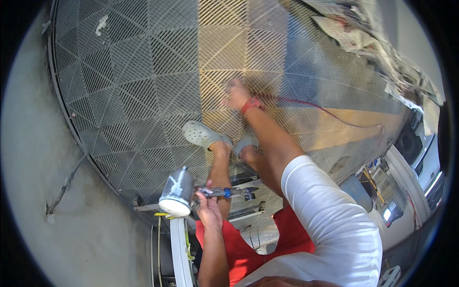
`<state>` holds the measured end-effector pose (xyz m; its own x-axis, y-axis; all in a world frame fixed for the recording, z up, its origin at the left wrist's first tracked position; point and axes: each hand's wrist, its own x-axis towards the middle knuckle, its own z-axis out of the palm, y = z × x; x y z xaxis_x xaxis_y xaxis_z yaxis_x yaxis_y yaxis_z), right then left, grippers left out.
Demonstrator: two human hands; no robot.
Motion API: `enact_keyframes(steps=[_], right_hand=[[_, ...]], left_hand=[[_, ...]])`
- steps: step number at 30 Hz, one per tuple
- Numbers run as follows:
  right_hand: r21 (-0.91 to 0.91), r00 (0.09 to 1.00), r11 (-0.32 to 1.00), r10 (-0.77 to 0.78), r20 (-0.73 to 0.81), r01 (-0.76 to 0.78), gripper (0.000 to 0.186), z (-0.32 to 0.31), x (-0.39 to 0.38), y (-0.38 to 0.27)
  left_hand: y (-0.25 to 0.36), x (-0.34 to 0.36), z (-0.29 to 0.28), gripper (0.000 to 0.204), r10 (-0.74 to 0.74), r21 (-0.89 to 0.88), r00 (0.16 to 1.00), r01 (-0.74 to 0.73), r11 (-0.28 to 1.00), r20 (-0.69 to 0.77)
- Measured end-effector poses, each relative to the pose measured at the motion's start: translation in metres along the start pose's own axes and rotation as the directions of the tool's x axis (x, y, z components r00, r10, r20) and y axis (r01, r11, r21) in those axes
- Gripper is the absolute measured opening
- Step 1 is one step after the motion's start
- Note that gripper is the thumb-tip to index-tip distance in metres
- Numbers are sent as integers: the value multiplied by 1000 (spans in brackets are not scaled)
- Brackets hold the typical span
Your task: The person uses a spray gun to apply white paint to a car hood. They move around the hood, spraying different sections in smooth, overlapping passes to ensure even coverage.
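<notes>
My left hand (pixel 210 210) grips a paint spray gun (pixel 225 192) with a metal cup (pixel 176 189) and white base, held low in front of me, left of centre. My right arm reaches out over the grated floor tiles, a red band round its wrist. My right hand (pixel 235 95) is blurred, its fingers curled near a thin red hose (pixel 323 108) that runs off to the right; whether it holds the hose end is unclear.
Grey and yellow grate tiles (pixel 177 91) lie under my pale clogs (pixel 201 134). A stained wall (pixel 57 186) stands at left. Crumpled masking paper (pixel 363 57) covers something at upper right. A vehicle (pixel 420 148) and other gear (pixel 373 184) sit at the right.
</notes>
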<state>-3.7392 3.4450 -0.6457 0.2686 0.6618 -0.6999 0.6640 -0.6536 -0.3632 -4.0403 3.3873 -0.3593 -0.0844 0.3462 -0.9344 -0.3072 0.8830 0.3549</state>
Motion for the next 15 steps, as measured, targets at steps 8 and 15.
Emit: enact_keyframes(steps=[8, 15], right_hand=[[655, 979, 744, 2, -204, 135, 26, -111, -266, -28], [580, 968, 784, -104, -229, 222, 39, -164, -379, 70]], left_hand=[[11, -70, 10, 48, 83, 54, 991, -78, 996, -105], [42, -94, 134, 47, 320, 97, 947, -318, 943, -9]])
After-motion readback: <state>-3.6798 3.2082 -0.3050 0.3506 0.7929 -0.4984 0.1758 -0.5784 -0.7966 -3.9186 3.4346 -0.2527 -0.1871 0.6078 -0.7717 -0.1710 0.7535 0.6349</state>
